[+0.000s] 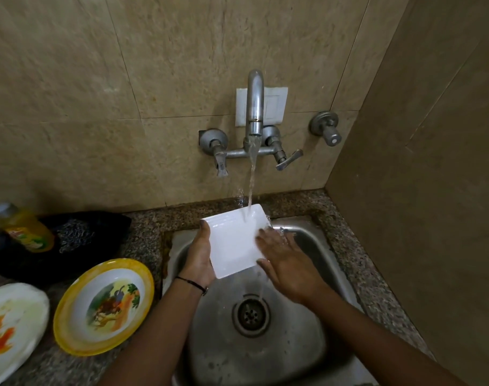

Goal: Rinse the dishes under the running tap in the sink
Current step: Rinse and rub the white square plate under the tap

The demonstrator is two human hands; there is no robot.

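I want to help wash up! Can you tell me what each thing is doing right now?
Tap: on, water running.
Square white dish: held tilted under the stream, wet.
Left hand: gripping the dish's edge.
Right hand: flat and open, rubbing the dish.
Sink: wet, drain open.
Yellow-rimmed bowl: on the counter, out of the water.
White plate: on the counter, orange-stained.
Soap bottle: capped.

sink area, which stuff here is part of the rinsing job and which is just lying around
In use: square white plate, left hand, right hand, running tap, sink.

Waiting or idle: yellow-rimmed bowl, stained white plate, dish soap bottle, scrubber.
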